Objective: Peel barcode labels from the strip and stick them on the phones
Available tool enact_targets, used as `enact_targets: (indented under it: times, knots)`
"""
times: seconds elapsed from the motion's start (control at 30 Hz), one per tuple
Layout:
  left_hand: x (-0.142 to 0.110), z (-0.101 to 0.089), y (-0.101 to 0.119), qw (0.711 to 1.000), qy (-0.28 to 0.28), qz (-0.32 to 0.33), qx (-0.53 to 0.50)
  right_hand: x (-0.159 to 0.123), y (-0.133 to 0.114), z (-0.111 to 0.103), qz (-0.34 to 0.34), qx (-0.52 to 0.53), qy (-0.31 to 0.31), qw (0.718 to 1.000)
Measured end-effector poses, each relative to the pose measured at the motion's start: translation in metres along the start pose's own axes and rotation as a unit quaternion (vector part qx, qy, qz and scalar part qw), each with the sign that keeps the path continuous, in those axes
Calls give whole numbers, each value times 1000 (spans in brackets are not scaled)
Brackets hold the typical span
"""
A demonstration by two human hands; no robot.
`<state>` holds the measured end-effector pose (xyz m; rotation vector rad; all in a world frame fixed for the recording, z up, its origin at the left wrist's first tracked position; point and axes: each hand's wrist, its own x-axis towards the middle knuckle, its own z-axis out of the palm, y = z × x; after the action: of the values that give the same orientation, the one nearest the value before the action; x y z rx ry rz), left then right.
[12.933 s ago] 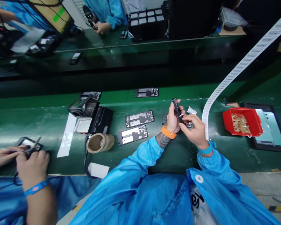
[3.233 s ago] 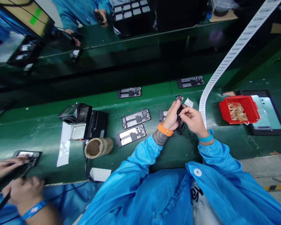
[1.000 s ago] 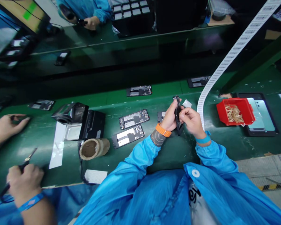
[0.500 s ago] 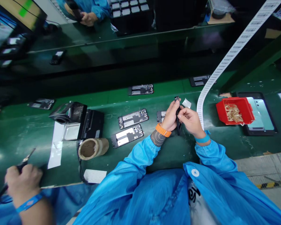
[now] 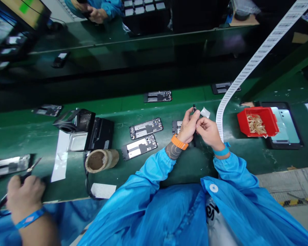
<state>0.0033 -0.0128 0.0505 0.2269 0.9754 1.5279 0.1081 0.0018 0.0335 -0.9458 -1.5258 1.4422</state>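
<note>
My left hand [image 5: 187, 127], with an orange band at the wrist, is closed round a black phone frame [image 5: 194, 110] held on edge above the green bench. My right hand [image 5: 206, 131] presses against the frame's near side with fingers pinched together; what they pinch is too small to name. Under my hands lies another phone frame [image 5: 176, 126], partly hidden. A small white scrap [image 5: 204, 112] lies just beyond the fingers.
Two opened phone frames [image 5: 145, 128] [image 5: 139, 147] lie left of my hands; more frames [image 5: 157, 96] ride the belt. A red bin [image 5: 257, 121] of small parts and a label strip [image 5: 236, 85] stand right. A black device [image 5: 86, 128] and tape roll [image 5: 102, 160] sit left. A co-worker's hand [image 5: 24, 196] works at lower left.
My hands have drawn closer together round the upright frame. The co-worker at the left has brought a phone frame in front of them. Frames on the belt have drifted right.
</note>
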Motion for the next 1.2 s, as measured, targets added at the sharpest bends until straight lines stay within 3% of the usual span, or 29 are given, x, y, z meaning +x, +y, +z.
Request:
enact_targets:
  times: [0.2, 0.33, 0.43, 0.63, 0.83, 0.93, 1.03, 1.1, 1.2]
  knots:
    - [7, -8, -2, 998, -9, 49, 27, 1, 9, -2, 15, -20, -3, 1000]
    - [8, -9, 0, 999, -29, -8, -39, -7, 3, 3, -69, -82, 78, 991]
    - [6, -7, -1, 998, -19, -3, -59, -14, -4, 10, -157, -174, 108, 966]
    - [4, -9, -8, 996, -14, 66, -54, -19, -7, 19, -205, -244, 106, 942]
    - [7, -19, -11, 982, -89, 163, 15, -14, -14, 7, -167, -227, 40, 959]
    - [5, -22, -7, 979, -157, 128, 38, -11, -17, -3, -143, -216, -13, 966]
    - [1, -21, -3, 973, -216, 59, 45, -9, -12, -6, -171, -248, -2, 954]
    - [-1, -18, -1, 975, -220, 36, 28, -9, -7, -4, -199, -284, 18, 938]
    - [0, -11, 3, 986, -163, 18, -21, -9, -2, -1, -245, -311, 18, 918]
